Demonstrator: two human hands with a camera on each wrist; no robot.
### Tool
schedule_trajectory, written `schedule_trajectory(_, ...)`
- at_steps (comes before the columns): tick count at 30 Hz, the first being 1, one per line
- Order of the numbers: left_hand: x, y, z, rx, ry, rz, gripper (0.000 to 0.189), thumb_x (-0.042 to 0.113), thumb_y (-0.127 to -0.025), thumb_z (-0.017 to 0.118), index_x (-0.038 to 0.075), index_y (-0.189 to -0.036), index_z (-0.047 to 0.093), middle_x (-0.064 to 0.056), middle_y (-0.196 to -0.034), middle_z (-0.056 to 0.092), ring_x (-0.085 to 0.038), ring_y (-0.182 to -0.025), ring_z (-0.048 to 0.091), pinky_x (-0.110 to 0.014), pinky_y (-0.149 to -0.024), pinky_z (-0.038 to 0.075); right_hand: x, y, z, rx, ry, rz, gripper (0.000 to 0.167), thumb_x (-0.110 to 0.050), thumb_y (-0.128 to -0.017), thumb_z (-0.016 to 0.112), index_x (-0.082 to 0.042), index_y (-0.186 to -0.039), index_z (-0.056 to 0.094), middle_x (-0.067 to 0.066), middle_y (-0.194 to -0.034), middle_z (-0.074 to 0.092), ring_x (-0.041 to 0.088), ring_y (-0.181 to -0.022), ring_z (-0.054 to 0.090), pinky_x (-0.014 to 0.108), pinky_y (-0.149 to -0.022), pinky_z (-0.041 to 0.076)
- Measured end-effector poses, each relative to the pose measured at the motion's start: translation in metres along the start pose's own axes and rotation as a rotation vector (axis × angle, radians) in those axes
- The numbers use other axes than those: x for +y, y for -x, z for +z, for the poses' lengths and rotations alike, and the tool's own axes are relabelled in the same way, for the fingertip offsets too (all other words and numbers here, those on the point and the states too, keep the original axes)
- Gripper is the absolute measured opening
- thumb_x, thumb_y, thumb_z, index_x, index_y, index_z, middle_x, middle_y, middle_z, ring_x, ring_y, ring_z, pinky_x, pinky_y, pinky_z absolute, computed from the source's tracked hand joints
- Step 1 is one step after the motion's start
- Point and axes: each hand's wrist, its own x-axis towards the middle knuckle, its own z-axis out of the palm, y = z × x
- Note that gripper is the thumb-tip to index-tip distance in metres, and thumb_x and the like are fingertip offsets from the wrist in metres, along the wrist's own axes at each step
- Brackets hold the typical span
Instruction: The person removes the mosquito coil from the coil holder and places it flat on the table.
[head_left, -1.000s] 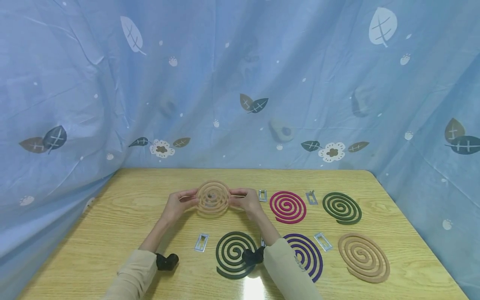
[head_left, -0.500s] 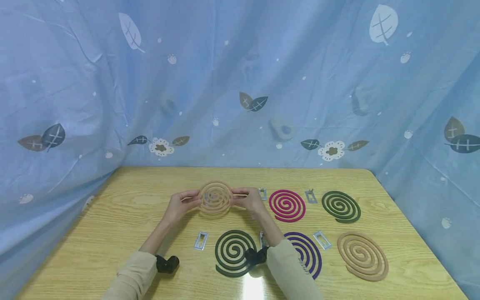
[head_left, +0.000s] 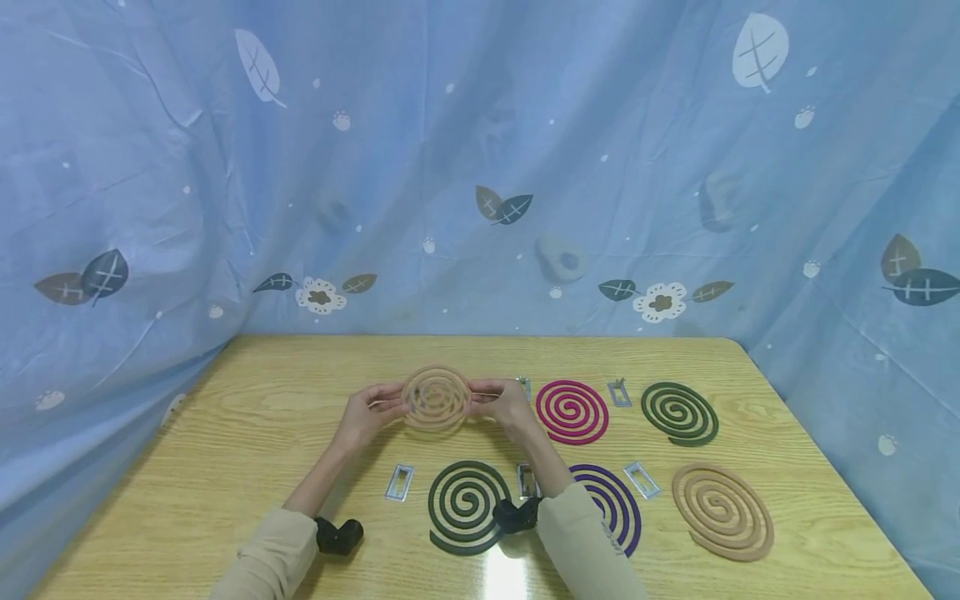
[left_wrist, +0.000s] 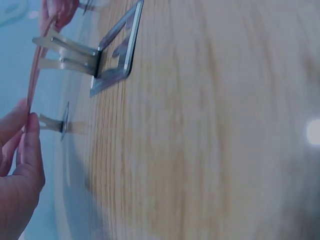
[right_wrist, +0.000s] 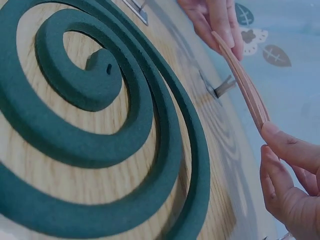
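Observation:
Both hands hold a tan mosquito coil (head_left: 438, 367) above the far part of the table. My left hand (head_left: 367, 412) pinches its left edge between thumb and fingers, and my right hand (head_left: 510, 406) pinches the right edge. The right wrist view shows the coil (right_wrist: 243, 82) edge-on, raised off the tabletop. Beneath it a small metal coil stand (right_wrist: 223, 88) has its prong up. From the left wrist side, a nearer metal stand (left_wrist: 111, 57) overlaps the coil's thin edge (left_wrist: 34, 75).
On the table (head_left: 285, 392) lie a magenta coil (head_left: 572, 382), a dark green coil (head_left: 680, 384) and a tan coil (head_left: 763, 533). Nearer are another dark green coil (head_left: 468, 462) and a purple coil (head_left: 636, 517), partly under my right sleeve. Metal stands (head_left: 400, 483) lie between them.
Both hands have carried the tan coil slightly to the right. Their pinch on it stays the same, and the coils and stands on the table have not moved.

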Motion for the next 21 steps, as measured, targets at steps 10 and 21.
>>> schedule_trajectory(10,-0.001,0.000,0.007,-0.013,-0.020,0.016,0.046,-0.001,-0.088,0.065,-0.008,-0.131,0.051,-0.028,-0.119,0.056,-0.038,-0.109,0.059,-0.023,-0.083,0.056,0.001,0.005,-0.005,0.013,-0.003,0.012,0.038,0.019,-0.075,0.069,0.015,-0.112,0.061,0.028,-0.108,0.064,0.031,-0.095,0.067,0.027,-0.079,0.058)
schedule_trajectory(21,0.002,0.000,0.016,0.000,0.022,-0.035,0.046,-0.003,-0.087,0.067,-0.008,-0.129,0.052,-0.024,-0.117,0.054,-0.037,-0.109,0.058,-0.021,-0.083,0.055,0.000,0.007,-0.009,0.060,0.013,0.042,0.040,0.020,-0.074,0.069,0.013,-0.113,0.062,0.027,-0.113,0.062,0.035,-0.100,0.064,0.029,-0.082,0.058)
